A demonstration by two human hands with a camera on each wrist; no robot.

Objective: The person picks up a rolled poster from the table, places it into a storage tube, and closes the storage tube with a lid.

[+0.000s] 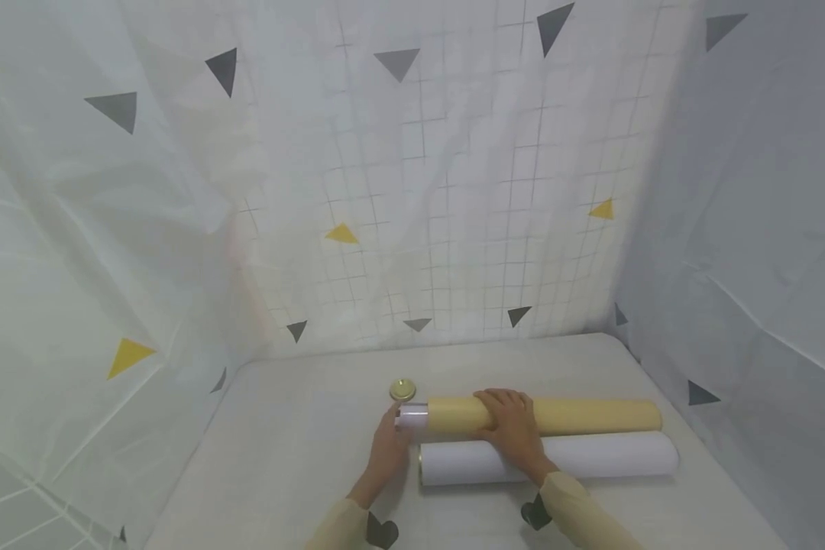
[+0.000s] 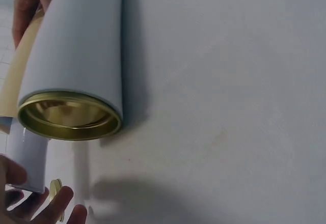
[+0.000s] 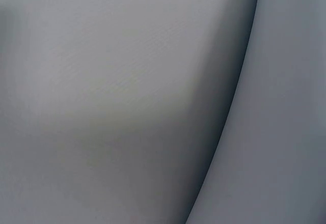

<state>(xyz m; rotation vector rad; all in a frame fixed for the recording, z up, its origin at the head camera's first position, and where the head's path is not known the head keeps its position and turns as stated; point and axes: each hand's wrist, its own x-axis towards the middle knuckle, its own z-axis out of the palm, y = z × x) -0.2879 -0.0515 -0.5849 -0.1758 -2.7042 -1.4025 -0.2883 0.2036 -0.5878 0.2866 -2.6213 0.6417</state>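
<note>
A cream-yellow cardboard tube [image 1: 591, 416] lies across the table. My right hand [image 1: 512, 428] grips it from above near its left part, fingers over the far side and thumb on the near side. Out of its left end sticks a glossy white roll [image 1: 413, 415]. At that roll's end is my left hand [image 1: 386, 445], thumb on one side and fingers around the tip; in the left wrist view the fingers [image 2: 53, 206] are spread just beyond it. A round gold lid [image 1: 402, 389] lies on the table behind the left fingertips.
A white tube [image 1: 612, 456] lies parallel in front of the yellow one, under my right wrist, its gold-rimmed end [image 2: 71, 114] facing left. White sheeting with triangles [image 1: 454, 191] hangs around the table's back and sides. White cloth covers the table [image 1: 282, 428].
</note>
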